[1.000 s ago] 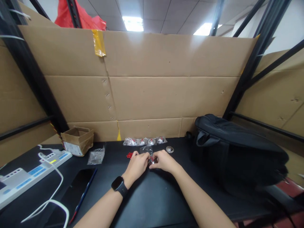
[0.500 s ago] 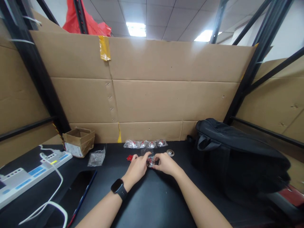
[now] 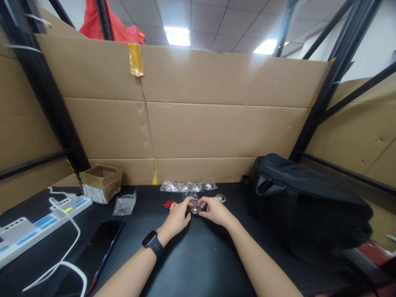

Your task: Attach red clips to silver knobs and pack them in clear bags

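Between my two hands, at the middle of the black table, is a small clear plastic bag (image 3: 195,208) with a round shiny metal piece and a bit of red in it. My left hand (image 3: 178,215) holds its left side with thumb and fingers curled. On the right side, my right hand (image 3: 214,210) pinches the bag. Small red pieces (image 3: 169,204) lie in a heap just left of my left hand. Beyond my right fingers rests a flat metal ring (image 3: 220,198). Behind the hands, several bagged round metal pieces (image 3: 185,187) form a row.
A black bag (image 3: 303,206) fills the right side. On the left are an open cardboard box (image 3: 102,185), clear plastic bags (image 3: 124,204), a dark tablet-like slab (image 3: 95,251) and a white power strip (image 3: 46,227) with cables. A cardboard wall (image 3: 192,132) closes the back.
My left fingers have drawn back slightly to the left, showing more of the plastic bag. My right hand stays on its side of it. The view has shifted a little.
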{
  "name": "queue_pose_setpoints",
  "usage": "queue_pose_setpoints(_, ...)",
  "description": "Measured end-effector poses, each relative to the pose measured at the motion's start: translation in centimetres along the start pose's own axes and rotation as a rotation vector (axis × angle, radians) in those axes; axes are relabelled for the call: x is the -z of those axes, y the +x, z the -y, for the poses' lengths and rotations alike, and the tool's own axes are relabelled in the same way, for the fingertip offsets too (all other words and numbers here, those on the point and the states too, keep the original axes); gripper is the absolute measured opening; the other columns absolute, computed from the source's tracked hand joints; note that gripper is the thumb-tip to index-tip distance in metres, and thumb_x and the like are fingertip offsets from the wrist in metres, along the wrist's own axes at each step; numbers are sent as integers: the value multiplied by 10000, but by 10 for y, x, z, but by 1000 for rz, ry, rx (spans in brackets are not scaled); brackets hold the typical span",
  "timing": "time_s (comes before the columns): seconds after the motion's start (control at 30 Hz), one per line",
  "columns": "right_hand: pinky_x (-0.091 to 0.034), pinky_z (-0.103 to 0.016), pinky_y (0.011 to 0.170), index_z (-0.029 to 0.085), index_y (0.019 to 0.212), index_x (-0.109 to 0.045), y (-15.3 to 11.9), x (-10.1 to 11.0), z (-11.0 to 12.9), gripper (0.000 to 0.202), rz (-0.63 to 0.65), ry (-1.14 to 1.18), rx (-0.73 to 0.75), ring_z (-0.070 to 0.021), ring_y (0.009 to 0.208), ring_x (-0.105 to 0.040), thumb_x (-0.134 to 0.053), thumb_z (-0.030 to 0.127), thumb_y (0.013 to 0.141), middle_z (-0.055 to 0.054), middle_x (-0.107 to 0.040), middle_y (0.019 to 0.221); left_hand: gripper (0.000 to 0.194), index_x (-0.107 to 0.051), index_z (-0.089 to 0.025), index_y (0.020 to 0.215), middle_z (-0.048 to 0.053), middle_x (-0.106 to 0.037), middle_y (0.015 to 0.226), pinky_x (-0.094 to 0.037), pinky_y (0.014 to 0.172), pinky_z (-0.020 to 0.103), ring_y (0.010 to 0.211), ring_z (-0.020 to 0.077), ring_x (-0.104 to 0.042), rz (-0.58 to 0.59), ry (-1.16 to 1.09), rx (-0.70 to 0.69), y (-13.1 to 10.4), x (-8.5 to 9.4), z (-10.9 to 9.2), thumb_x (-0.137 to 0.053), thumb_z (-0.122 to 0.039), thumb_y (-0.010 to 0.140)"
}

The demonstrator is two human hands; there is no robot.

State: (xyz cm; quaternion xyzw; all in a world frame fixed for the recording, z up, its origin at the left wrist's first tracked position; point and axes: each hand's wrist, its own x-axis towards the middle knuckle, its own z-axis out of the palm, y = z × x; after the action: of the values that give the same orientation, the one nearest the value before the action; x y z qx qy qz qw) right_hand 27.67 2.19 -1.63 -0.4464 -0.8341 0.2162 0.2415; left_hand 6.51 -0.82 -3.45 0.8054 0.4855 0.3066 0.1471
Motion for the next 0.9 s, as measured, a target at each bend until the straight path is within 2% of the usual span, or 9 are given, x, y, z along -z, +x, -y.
queue_pose_setpoints(0.27, -399, -240, 669, 277, 1078, -636, 2, -7, 12, 346, -134, -169, -81, -201, 847, -672, -742, 371, 763, 8, -717, 845, 592, -453, -303, 1304, 12, -698, 1182, -367, 920, 339, 1110, 208, -631, -25, -5, -23, 1, 2, -2, -524, -59, 769)
queue_pose_setpoints(0.53, -389, -255, 647, 269, 1113, -588, 12, -22, 19, 405, -229, -334, -304, -217, 804, -683, -711, 470, 785, -40, -716, 897, 623, -466, -299, 1288, 21, -675, 1226, -388, 930, 330, 1153, 204, -614, -38, -27, -50, 4, 0, 1, -537, -44, 723)
queue_pose_setpoints(0.73, -360, -237, 615, 283, 1098, -581, 8, -20, 13, 391, -211, -305, -239, -189, 775, -669, -736, 429, 771, -5, -703, 886, 633, -415, -299, 1345, 66, -568, 1391, -321, 1013, 425, 1279, 270, -521, -89, 83, 23, 2, -5, 7, -628, -170, 762)
queue_pose_setpoints(0.9, -341, -232, 603, 265, 1055, -575, 6, -20, 16, 301, -258, -305, -179, -169, 789, -642, -712, 357, 803, -8, -686, 948, 682, -337, -330, 1409, 61, -594, 1365, -288, 1039, 463, 1220, 266, -567, 0, 57, 28, 0, -6, 8, -619, -209, 800)
